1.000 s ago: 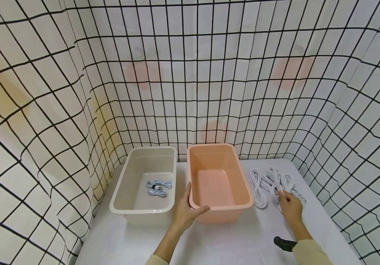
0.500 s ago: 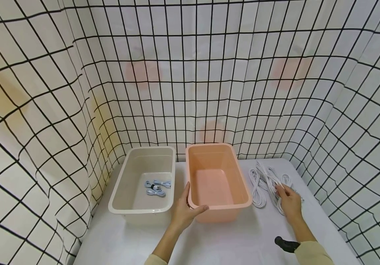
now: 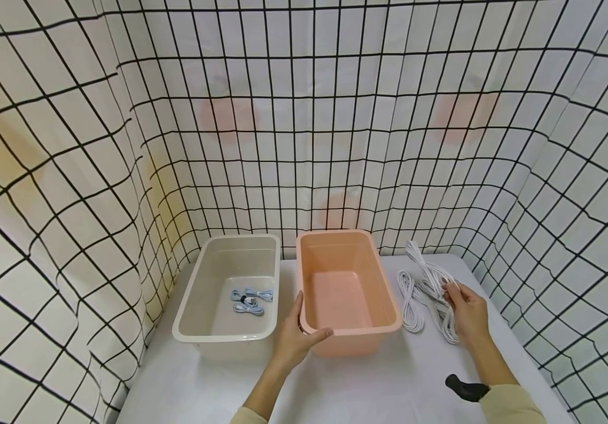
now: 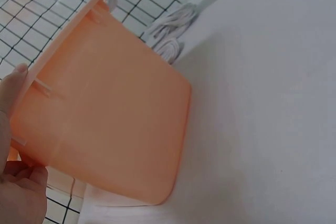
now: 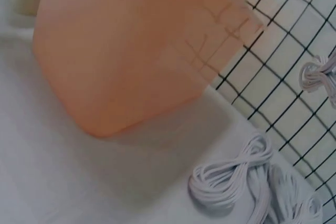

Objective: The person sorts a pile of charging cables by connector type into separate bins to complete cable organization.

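Head view: right hand (image 3: pixel 470 315) pinches a looped white-cord bundle (image 3: pixel 432 277), far end leaning toward the peach rectangular plastic tub (image 3: pixel 354 345) the left hand (image 3: pixel 291 343) grips.

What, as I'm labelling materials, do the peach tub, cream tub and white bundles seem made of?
Peach tub: likely satin plastic; smooth, rounded, moulded-looking shape.
Cream tub: probably glossy plastic; bright front highlight.
White bundles: matte cord, perhaps plastic-coated; smooth, even strands.

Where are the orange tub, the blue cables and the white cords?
Orange tub (image 3: pixel 338 299): head view, bare inside floor.
Blue cables (image 3: pixel 249 308): head view, lowest bundle.
White cords (image 5: pixel 214 188): right wrist view, loops of one bundle.
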